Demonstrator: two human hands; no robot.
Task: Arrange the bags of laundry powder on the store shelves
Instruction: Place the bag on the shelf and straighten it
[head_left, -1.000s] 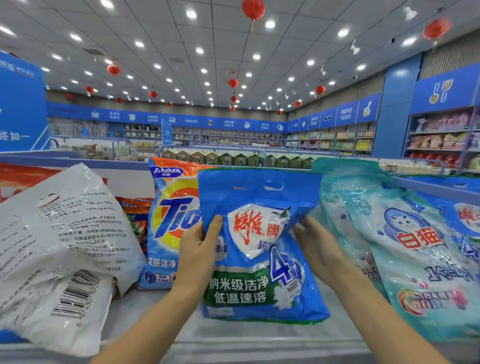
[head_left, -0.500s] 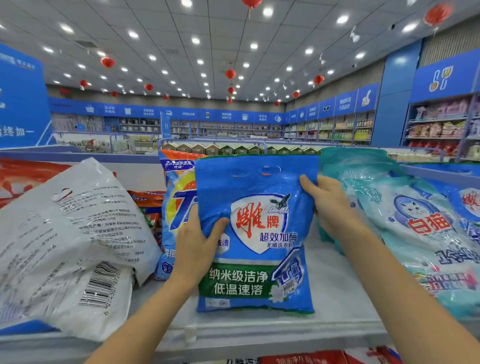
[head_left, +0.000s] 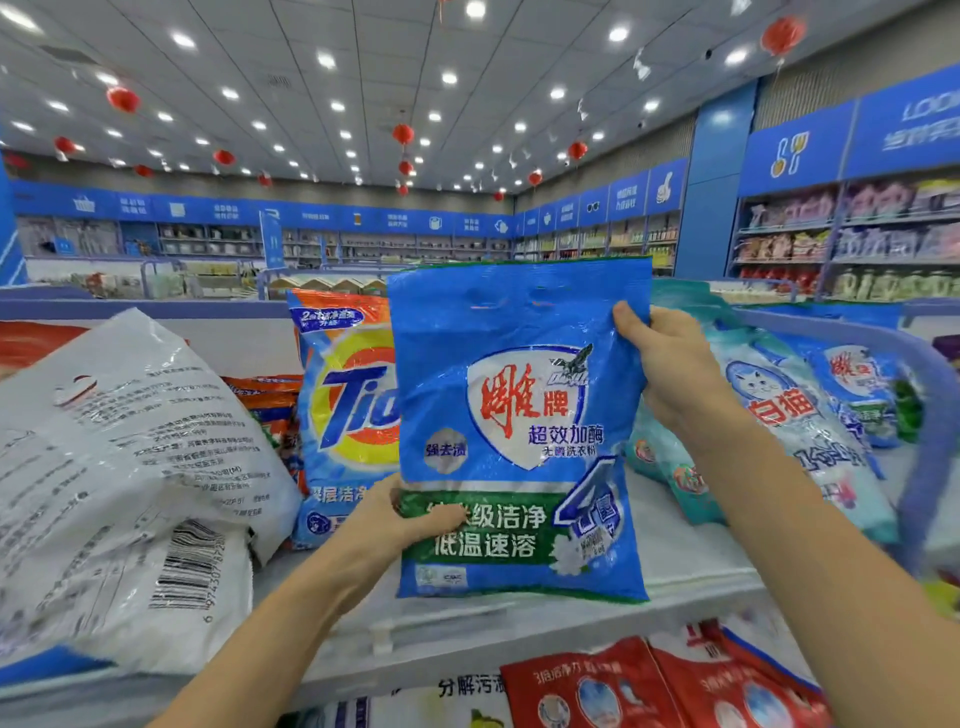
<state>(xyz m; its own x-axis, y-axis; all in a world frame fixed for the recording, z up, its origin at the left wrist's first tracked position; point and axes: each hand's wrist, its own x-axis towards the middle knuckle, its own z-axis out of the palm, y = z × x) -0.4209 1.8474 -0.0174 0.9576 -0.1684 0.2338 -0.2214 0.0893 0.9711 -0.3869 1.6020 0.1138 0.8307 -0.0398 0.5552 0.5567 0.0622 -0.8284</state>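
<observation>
A blue laundry powder bag (head_left: 519, 415) with a red-lettered shield and a green band stands upright on the top shelf (head_left: 691, 566). My left hand (head_left: 400, 519) pinches its lower left edge, thumb across the green band. My right hand (head_left: 670, 374) grips its upper right edge. Just behind it to the left stands a Tide bag (head_left: 343, 415), partly covered by the blue one.
A large white bag (head_left: 119, 483), back side out, leans at the left. Teal bags with a cat logo (head_left: 789, 415) lean at the right, another blue bag (head_left: 857, 384) behind them. Red bags (head_left: 649, 686) sit on the shelf below. Store aisles fill the background.
The blue bag went from tilted to upright and flat-faced. My right hand rose from its lower right side to the upper right edge; my left hand slid down to the lower left edge.
</observation>
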